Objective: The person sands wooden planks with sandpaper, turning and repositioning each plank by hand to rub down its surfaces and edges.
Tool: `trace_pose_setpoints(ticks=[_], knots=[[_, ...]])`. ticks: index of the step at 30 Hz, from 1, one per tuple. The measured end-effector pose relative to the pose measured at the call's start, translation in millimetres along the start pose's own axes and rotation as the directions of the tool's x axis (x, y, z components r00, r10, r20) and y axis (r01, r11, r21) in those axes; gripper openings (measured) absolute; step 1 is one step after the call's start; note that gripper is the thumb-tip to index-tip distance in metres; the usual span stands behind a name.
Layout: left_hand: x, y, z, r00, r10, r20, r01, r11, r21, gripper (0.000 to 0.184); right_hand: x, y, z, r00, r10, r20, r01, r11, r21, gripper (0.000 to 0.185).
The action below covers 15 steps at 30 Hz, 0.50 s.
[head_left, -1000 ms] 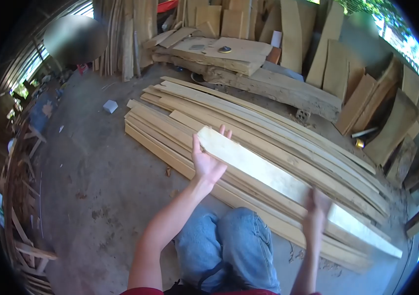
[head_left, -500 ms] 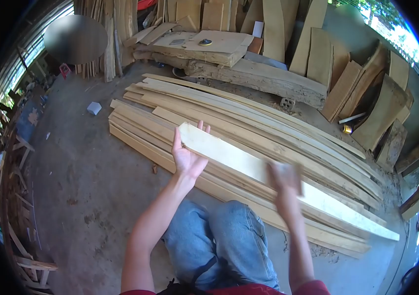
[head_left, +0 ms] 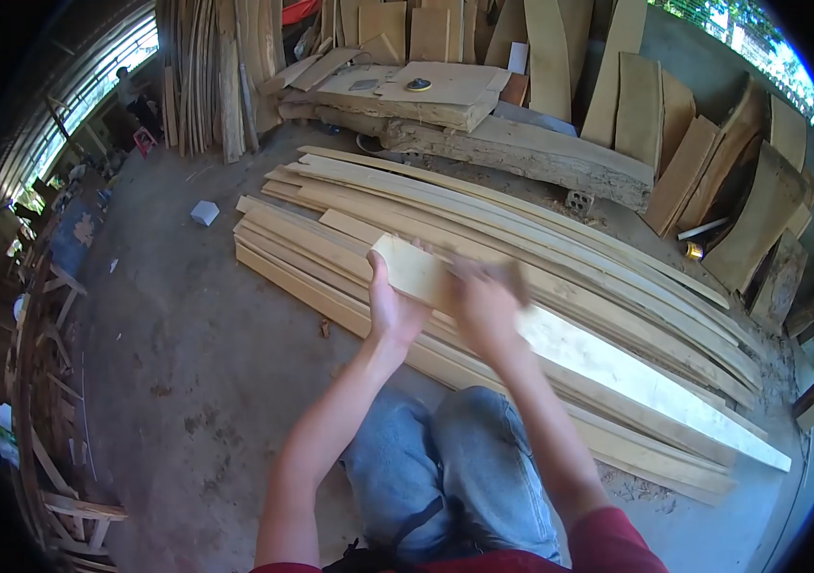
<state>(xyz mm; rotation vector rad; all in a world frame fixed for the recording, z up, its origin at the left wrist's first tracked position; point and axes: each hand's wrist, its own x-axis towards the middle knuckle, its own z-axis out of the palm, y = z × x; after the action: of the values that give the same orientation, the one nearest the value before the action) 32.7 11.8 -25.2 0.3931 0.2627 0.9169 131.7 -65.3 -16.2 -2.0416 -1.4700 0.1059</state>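
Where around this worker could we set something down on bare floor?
Mostly on the concrete floor between the board pile and the wooden frames at far left, despite small scraps. A smaller patch lies right of the jeans, nearside of the pile. The back is crowded: slabs lean behind heavy timber.

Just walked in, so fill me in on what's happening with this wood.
A person's left hand holds one end of a pale wooden board, which reaches out over long planks laid on the floor. Their right hand is at the board's face, apparently with something brown, too blurred to name.
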Motion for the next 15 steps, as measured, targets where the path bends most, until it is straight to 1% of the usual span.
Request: trace_pose_setpoints(ticks=[1, 2, 3, 4, 6, 7, 9, 10, 11, 13, 14, 15], knots=[[-6.1, 2.1, 6.1, 1.000, 0.003, 0.008, -0.004, 0.992, 0.122, 0.053, 21.2, -32.9, -2.5, 0.995, -0.019, 0.096, 0.018, 1.000, 0.007, 0.026], [-2.6, 2.2, -2.5, 0.993, 0.008, 0.115, -0.017, 0.997, 0.071, 0.055, 34.5, -49.4, 7.0, 0.991, -0.137, -0.012, 0.136, 0.990, -0.021, 0.027], [1.1, 2.7, -11.6, 0.976, 0.018, 0.218, -0.023, 1.000, 0.018, 0.057, 41.9, -62.8, 8.7, 0.987, -0.151, -0.055, 0.152, 0.988, 0.033, 0.025], [-2.9, 5.4, -6.4, 0.977, 0.017, 0.212, -0.023, 1.000, 0.022, 0.057, 43.6, -61.5, 8.9, 0.988, -0.148, -0.051, 0.150, 0.988, 0.039, 0.025], [-10.2, 6.4, 3.9, 0.998, -0.057, 0.002, 0.057, 0.996, 0.069, 0.055, 40.3, -45.5, 5.0, 0.989, -0.055, 0.140, 0.051, 0.998, 0.031, 0.024], [-8.1, 5.6, -1.0, 0.997, -0.066, 0.039, 0.064, 0.996, 0.054, 0.055, 32.4, -20.3, 14.4, 0.992, -0.108, 0.058, 0.108, 0.994, 0.013, 0.025], [-8.5, 4.3, 1.6, 0.990, -0.081, 0.112, 0.087, 0.995, -0.046, 0.048, 5.2, 12.4, -20.6, 0.980, 0.080, 0.183, -0.072, 0.996, -0.053, 0.027], [-8.8, 3.8, 0.6, 0.992, -0.074, 0.103, 0.080, 0.995, -0.057, 0.047, -10.9, 23.8, -43.8, 0.952, 0.181, 0.248, -0.166, 0.983, -0.080, 0.029], [-9.0, 3.9, 0.6, 0.992, -0.071, 0.104, 0.078, 0.995, -0.063, 0.047, -26.1, 41.0, -55.4, 0.953, 0.218, 0.210, -0.229, 0.973, 0.030, 0.030], [-9.5, 2.2, 1.8, 0.995, -0.062, 0.078, 0.068, 0.995, -0.070, 0.046, -46.3, 55.6, -66.7, 0.970, 0.236, 0.057, -0.239, 0.970, 0.050, 0.033], [-8.9, 0.2, 0.9, 0.995, -0.068, 0.073, 0.073, 0.995, -0.074, 0.046, -43.6, 54.5, -70.3, 0.951, 0.280, 0.131, -0.285, 0.958, 0.020, 0.027], [-6.0, -0.7, 0.4, 0.994, -0.050, 0.099, 0.060, 0.993, -0.102, 0.046, -34.9, 48.7, -68.6, 0.946, 0.263, 0.187, -0.265, 0.964, -0.016, 0.026]])
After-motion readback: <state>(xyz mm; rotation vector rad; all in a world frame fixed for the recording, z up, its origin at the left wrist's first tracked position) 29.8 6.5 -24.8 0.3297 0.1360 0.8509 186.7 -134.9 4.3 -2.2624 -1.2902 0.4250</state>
